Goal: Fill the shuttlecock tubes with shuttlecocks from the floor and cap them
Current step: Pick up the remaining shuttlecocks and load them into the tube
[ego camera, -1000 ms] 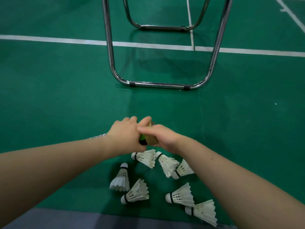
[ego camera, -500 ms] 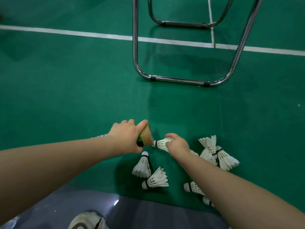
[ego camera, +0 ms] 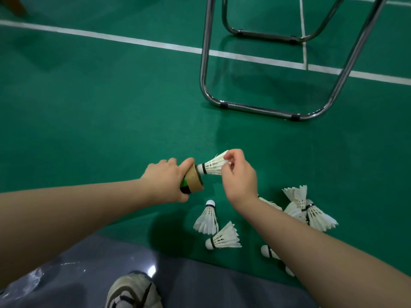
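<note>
My left hand [ego camera: 165, 182] grips a cardboard shuttlecock tube [ego camera: 193, 180] with a green label, its open mouth turned to the right. My right hand [ego camera: 239, 176] pinches the feathers of a white shuttlecock [ego camera: 212, 166], whose cork tip sits right at the tube's mouth. Several more white shuttlecocks lie on the green floor below the hands: one [ego camera: 208, 217] with its cork up, one [ego camera: 223, 237] on its side, and a cluster [ego camera: 307, 210] at the right, partly hidden by my right forearm.
A chrome tubular chair frame [ego camera: 255, 106] stands on the green court floor beyond the hands, across a white court line [ego camera: 124, 38]. A grey floor strip [ego camera: 200, 281] and my shoe [ego camera: 133, 292] are at the bottom edge.
My right hand picked a shuttlecock off the floor and lifted it, cork first, to the tube's mouth. The view has shifted left; the left hand keeps its grip on the tube.
</note>
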Demonstrator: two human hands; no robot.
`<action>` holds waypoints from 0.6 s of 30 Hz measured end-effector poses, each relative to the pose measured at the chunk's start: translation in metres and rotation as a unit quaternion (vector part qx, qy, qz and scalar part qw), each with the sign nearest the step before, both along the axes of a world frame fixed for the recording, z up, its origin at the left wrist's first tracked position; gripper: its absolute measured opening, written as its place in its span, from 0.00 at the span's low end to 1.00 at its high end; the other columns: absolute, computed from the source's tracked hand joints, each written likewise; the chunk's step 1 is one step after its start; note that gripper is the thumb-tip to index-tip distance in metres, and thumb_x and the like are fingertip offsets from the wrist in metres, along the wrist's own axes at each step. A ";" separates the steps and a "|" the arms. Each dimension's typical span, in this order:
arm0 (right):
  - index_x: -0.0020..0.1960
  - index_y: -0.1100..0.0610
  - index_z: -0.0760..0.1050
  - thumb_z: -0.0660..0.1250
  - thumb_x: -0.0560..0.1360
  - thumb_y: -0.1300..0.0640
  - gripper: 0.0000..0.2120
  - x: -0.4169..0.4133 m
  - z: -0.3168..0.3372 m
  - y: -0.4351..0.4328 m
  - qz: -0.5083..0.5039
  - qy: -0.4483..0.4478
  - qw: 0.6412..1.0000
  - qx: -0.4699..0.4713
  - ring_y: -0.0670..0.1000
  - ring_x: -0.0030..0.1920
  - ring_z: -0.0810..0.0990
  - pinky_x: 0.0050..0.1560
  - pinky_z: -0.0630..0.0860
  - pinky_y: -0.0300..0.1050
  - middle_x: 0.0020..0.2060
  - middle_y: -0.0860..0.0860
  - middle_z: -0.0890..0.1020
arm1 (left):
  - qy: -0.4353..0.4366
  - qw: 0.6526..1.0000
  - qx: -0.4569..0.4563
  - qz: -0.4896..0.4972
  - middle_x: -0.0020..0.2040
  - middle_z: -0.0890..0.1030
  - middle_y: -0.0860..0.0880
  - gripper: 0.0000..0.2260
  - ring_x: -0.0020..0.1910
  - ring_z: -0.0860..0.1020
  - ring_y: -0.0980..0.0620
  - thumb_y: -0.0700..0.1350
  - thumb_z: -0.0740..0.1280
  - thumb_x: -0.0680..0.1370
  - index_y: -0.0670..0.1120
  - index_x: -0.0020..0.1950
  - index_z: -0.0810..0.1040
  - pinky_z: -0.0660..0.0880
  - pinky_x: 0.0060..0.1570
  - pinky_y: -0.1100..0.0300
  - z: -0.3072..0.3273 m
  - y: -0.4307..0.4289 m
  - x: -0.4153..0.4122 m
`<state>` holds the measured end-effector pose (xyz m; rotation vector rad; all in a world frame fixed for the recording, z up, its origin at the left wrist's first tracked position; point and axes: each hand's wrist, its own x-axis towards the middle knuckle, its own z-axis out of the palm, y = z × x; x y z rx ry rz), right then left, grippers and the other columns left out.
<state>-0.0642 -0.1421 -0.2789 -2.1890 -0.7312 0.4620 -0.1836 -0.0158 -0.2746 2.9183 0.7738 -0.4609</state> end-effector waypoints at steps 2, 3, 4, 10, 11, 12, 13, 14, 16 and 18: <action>0.52 0.54 0.69 0.57 0.76 0.61 0.07 -0.009 -0.001 0.000 0.031 0.009 0.999 -0.010 0.57 0.43 0.75 0.45 0.69 0.49 0.40 0.51 0.77 | -0.001 1.000 -0.013 0.004 0.52 0.72 0.46 0.37 0.52 0.75 0.44 0.61 0.68 0.68 0.56 0.72 0.54 0.74 0.45 0.53 0.000 0.001 -0.006; 0.53 0.54 0.69 0.56 0.77 0.60 0.07 -0.014 -0.002 0.000 0.050 0.031 0.998 -0.017 0.56 0.43 0.75 0.44 0.69 0.49 0.42 0.52 0.78 | -0.002 1.000 -0.021 0.007 0.52 0.72 0.46 0.38 0.52 0.75 0.44 0.61 0.68 0.68 0.56 0.72 0.54 0.75 0.46 0.53 -0.001 0.000 -0.009; 0.53 0.53 0.68 0.56 0.77 0.60 0.06 -0.020 -0.003 0.001 0.068 0.065 0.995 -0.020 0.56 0.43 0.75 0.44 0.70 0.48 0.43 0.51 0.79 | -0.004 1.000 -0.029 0.010 0.52 0.72 0.46 0.37 0.52 0.75 0.44 0.61 0.68 0.67 0.56 0.71 0.54 0.75 0.47 0.53 -0.001 0.000 -0.011; 0.55 0.51 0.64 0.55 0.80 0.56 0.04 -0.038 0.001 0.017 0.109 0.265 0.958 0.019 0.49 0.41 0.71 0.38 0.66 0.42 0.44 0.51 0.78 | -0.017 0.999 -0.041 0.010 0.50 0.73 0.46 0.36 0.51 0.76 0.43 0.60 0.68 0.67 0.54 0.70 0.56 0.76 0.48 0.50 0.001 0.000 -0.016; 0.57 0.51 0.65 0.55 0.81 0.54 0.06 -0.038 0.003 0.019 0.116 0.275 0.954 0.014 0.50 0.44 0.71 0.40 0.67 0.43 0.49 0.53 0.78 | -0.017 0.999 -0.035 0.003 0.51 0.73 0.46 0.36 0.52 0.76 0.43 0.59 0.68 0.67 0.54 0.71 0.56 0.76 0.48 0.50 0.002 0.001 -0.015; 0.61 0.52 0.64 0.55 0.81 0.52 0.10 -0.038 0.004 0.021 0.121 0.286 0.951 0.002 0.50 0.48 0.72 0.44 0.67 0.43 0.53 0.54 0.76 | -0.017 0.999 -0.031 -0.004 0.51 0.73 0.46 0.37 0.52 0.75 0.43 0.59 0.68 0.67 0.55 0.71 0.56 0.76 0.48 0.51 0.002 0.002 -0.014; 0.64 0.52 0.63 0.55 0.80 0.49 0.14 -0.038 0.004 0.022 0.125 0.297 0.947 -0.010 0.51 0.51 0.71 0.47 0.66 0.43 0.57 0.55 0.75 | -0.016 0.999 -0.030 -0.008 0.52 0.73 0.45 0.37 0.53 0.75 0.43 0.59 0.68 0.67 0.55 0.71 0.55 0.76 0.48 0.51 0.003 0.002 -0.013; 0.66 0.52 0.62 0.55 0.80 0.46 0.18 -0.038 0.003 0.024 0.125 0.310 0.942 -0.022 0.51 0.54 0.71 0.50 0.66 0.43 0.60 0.55 0.73 | -0.016 0.999 -0.035 -0.007 0.52 0.74 0.45 0.37 0.53 0.75 0.43 0.59 0.69 0.67 0.55 0.71 0.56 0.75 0.48 0.51 0.003 0.003 -0.012; 0.69 0.52 0.61 0.56 0.78 0.42 0.23 -0.038 0.001 0.026 0.119 0.342 0.932 -0.033 0.51 0.59 0.70 0.53 0.65 0.43 0.63 0.54 0.71 | -0.017 0.998 -0.052 0.001 0.51 0.73 0.46 0.37 0.52 0.75 0.43 0.58 0.69 0.67 0.55 0.71 0.56 0.75 0.48 0.51 0.005 0.004 -0.012; 0.70 0.52 0.61 0.61 0.76 0.42 0.26 -0.041 -0.003 0.027 0.143 0.387 0.910 -0.033 0.49 0.61 0.70 0.52 0.66 0.41 0.64 0.52 0.71 | -0.015 0.998 -0.056 -0.007 0.50 0.73 0.46 0.37 0.51 0.75 0.43 0.58 0.69 0.67 0.55 0.71 0.56 0.75 0.47 0.52 0.005 0.003 -0.014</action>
